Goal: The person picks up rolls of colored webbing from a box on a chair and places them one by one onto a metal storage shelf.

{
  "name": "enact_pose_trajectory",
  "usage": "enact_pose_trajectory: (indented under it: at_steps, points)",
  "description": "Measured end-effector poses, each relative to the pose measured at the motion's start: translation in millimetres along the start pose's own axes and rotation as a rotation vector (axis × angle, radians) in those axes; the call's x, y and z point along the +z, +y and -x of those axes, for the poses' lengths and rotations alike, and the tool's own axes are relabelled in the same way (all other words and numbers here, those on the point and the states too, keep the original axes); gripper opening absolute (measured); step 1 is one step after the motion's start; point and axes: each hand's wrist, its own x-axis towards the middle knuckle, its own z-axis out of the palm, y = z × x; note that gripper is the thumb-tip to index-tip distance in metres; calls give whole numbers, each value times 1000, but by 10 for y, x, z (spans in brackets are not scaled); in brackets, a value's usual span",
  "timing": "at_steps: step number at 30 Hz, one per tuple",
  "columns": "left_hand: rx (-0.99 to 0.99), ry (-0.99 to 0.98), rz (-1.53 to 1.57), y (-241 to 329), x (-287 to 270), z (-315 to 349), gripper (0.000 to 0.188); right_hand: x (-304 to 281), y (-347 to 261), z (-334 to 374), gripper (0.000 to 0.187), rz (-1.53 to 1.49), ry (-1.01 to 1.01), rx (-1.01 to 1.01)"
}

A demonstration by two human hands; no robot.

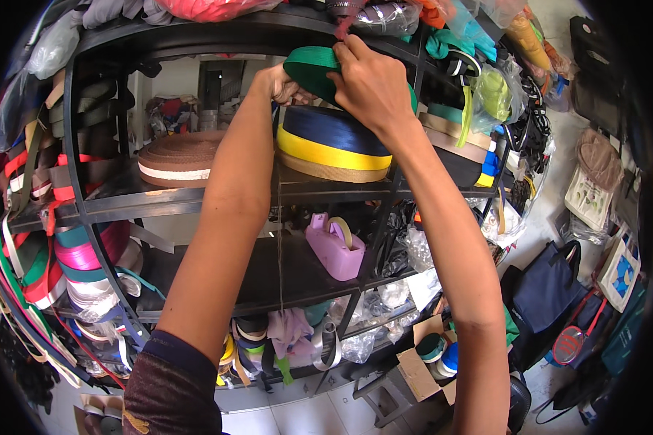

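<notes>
A roll of green webbing [310, 67] is tilted above a stack of rolls on the black shelf. My right hand [370, 78] grips its near edge with fingers bent over the band. At the roll's left side my left hand [289, 85] is closed against it, its fingertips partly hidden. Beneath lie a navy roll [326, 129], a yellow roll [334, 152] and a tan roll [334, 170], stacked flat. To the left, a brown webbing roll [178, 151] rests on a white one [173, 174], partly behind my left forearm.
The black shelf rack [232, 201] has upright posts on both sides. A lilac tape dispenser [335, 246] stands one level lower. More webbing rolls [94, 254] crowd the left. Plastic bags [497, 90] hang at upper right, and a navy bag [548, 286] lies farther right.
</notes>
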Motion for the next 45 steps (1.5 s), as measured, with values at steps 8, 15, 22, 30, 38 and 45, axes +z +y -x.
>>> enact_pose_trajectory:
  at_steps: [8,15,22,30,38,45]
  points:
    - [-50,219,152,-93,265,181,36,140,-80,93,22,-4,-2,-93]
    - [-91,438,-421,-120,180,183,36,125,-230,328,36,24,-81,-87]
    - [30,481,-843,-67,107,-110,52,-98,-105,502,52,-21,137,26]
    - [74,619,-895,-6,284,38,72,70,256,1039,34,-609,-19,138]
    - [6,662,-559,-28,360,295,42,223,272,994,30,-530,59,146]
    - [174,876,-550,-88,691,404,37,239,309,985,30,-486,-56,170]
